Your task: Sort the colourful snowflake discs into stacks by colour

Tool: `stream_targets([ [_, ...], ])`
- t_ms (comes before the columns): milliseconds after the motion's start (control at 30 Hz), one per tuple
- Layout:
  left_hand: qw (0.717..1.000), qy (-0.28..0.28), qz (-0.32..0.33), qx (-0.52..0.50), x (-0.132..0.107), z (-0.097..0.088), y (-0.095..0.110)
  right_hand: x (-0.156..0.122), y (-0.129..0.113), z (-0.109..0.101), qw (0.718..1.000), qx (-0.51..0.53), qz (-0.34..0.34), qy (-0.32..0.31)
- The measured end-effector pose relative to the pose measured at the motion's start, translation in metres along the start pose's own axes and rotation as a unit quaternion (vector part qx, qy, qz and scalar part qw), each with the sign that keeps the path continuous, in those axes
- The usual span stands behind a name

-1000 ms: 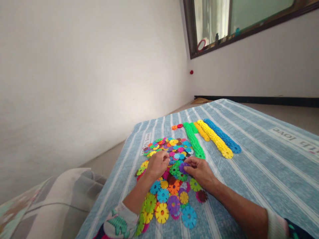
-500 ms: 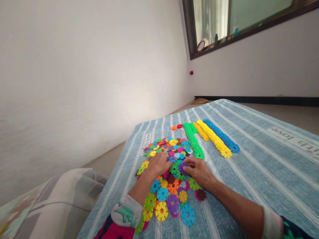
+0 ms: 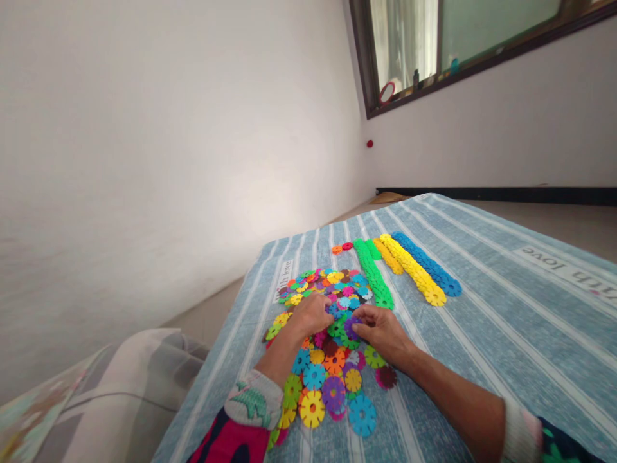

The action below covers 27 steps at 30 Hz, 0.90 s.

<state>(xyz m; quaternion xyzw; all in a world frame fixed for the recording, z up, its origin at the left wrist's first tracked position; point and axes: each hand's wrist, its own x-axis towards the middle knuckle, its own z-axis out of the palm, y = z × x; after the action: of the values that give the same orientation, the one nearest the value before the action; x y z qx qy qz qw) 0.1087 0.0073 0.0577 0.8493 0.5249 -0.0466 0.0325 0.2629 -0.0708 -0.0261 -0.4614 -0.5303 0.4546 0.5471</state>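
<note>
**Purple disc in right-hand pinch, over the near-right side of the disc pile**

Purple notched disc [image 3: 353, 328]: at the right edge of the pile's middle, between right thumb and forefinger. Right hand [image 3: 385, 331] is pinching it, other fingers curled. Left hand [image 3: 312, 315] is over the pile's left-middle, thumb and fingers drawn together; can't tell if anything is between them.

Mixed pile of notched discs [image 3: 334, 361] runs under and between both hands, spreading toward the viewer. Gap between the hands is narrow, discs below it.

Long green row [image 3: 370, 273] is the tightest neighbour: near end just beyond the right hand. Then short green row [image 3: 373, 249], amber row [image 3: 389, 256], yellow row [image 3: 413, 270], blue row [image 3: 427, 263]. Orange disc [image 3: 337, 249] and red disc [image 3: 348, 246] sit left of the green rows' far ends.

Striped cloth [image 3: 486, 321]: widest run is right of the blue row. Strip left of the pile is slimmer, ending at a slanting edge; white wall [image 3: 168, 161] beyond.

Writing: "th love" readable on left label [image 3: 285, 276], first letters unclear. Right label [image 3: 563, 270] is upside down, "ith love", cut by the view edge.
</note>
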Motion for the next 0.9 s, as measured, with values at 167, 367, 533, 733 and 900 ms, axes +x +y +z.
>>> stream_targets([
  [167,0.998,0.038,-0.016,-0.051,0.003,0.005,-0.007,0.000,-0.001,-0.001,1.000,0.000,-0.003,-0.002],
  [367,0.980,0.053,-0.030,-0.188,0.000,0.012,-0.022,0.000,-0.001,-0.001,1.000,0.010,0.006,-0.001],
  [533,0.944,0.086,-0.023,-0.317,-0.011,0.008,-0.028,0.000,-0.003,-0.001,1.000,0.018,0.004,0.008],
  [733,0.933,0.120,-0.023,-0.340,-0.023,0.007,-0.026,-0.002,-0.004,-0.001,1.000,0.029,-0.001,0.008],
  [900,0.955,0.132,-0.038,-0.264,-0.026,0.007,-0.028,-0.002,-0.004,-0.001,0.999,0.029,-0.002,0.014],
])
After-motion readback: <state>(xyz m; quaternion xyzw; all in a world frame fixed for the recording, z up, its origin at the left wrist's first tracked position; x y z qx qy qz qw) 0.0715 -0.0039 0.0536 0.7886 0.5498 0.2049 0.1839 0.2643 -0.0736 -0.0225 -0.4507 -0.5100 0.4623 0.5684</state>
